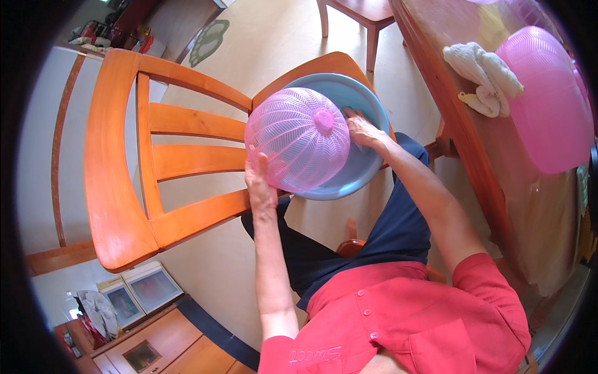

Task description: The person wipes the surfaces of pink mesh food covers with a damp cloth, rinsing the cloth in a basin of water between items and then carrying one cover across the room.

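Note:
A pink translucent plastic food cover (294,140), ribbed and dome-shaped with a round knob, is tilted over a blue plastic basin (348,187). My left hand (261,184) grips the cover's lower left edge, thumb on the outside. Inside the basin's right part, my right hand (363,130) reaches down beside the cover. Its fingertips are partly hidden, and whether they hold anything I cannot tell. The basin rests on the seat of an orange wooden chair (322,65), in front of my knees.
The chair's slatted back (112,159) rises on the left. On the right, a wooden table (448,103) holds a crumpled white cloth (483,77) and another pink plastic cover (546,107). A second chair (364,14) stands beyond. A wooden cabinet (163,346) is at lower left.

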### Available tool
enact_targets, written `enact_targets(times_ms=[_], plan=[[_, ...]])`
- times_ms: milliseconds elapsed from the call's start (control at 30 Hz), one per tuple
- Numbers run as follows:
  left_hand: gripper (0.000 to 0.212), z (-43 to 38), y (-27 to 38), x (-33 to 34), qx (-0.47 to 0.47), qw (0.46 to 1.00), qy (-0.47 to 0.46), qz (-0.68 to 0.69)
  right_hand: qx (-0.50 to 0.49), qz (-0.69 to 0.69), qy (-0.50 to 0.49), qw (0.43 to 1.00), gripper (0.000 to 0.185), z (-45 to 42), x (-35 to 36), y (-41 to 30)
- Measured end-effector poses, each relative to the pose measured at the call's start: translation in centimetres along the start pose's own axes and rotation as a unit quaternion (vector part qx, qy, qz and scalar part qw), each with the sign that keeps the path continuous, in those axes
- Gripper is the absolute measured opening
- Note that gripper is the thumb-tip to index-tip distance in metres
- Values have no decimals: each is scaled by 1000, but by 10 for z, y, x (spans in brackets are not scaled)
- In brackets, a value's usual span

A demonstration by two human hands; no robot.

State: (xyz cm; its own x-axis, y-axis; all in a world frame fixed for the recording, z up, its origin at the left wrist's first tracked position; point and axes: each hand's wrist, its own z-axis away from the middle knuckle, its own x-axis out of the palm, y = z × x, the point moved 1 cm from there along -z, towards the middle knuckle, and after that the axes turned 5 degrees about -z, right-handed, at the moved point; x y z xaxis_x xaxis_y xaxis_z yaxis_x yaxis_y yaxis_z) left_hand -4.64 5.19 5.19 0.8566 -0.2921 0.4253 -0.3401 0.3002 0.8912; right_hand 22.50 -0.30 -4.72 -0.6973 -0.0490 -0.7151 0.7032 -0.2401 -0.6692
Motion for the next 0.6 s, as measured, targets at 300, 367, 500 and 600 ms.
enact_targets(times_ms=[300, 367, 500, 600], plan=[[49, 23, -26, 8, 20, 998, 36, 50, 179, -253, 160, 937, 30, 17, -23, -6], [46, 21, -28, 6, 25, 998, 41, 37, 147, -254, 212, 932, 23, 33, -20, -21], [41, 20, -34, 1, 8, 998, 45, 32, 22, -256, 293, 921, 18, 67, -22, -55], [39, 22, -40, 0, -6, 998, 51, 38, -75, -279, 295, 911, 16, 88, -23, -96]])
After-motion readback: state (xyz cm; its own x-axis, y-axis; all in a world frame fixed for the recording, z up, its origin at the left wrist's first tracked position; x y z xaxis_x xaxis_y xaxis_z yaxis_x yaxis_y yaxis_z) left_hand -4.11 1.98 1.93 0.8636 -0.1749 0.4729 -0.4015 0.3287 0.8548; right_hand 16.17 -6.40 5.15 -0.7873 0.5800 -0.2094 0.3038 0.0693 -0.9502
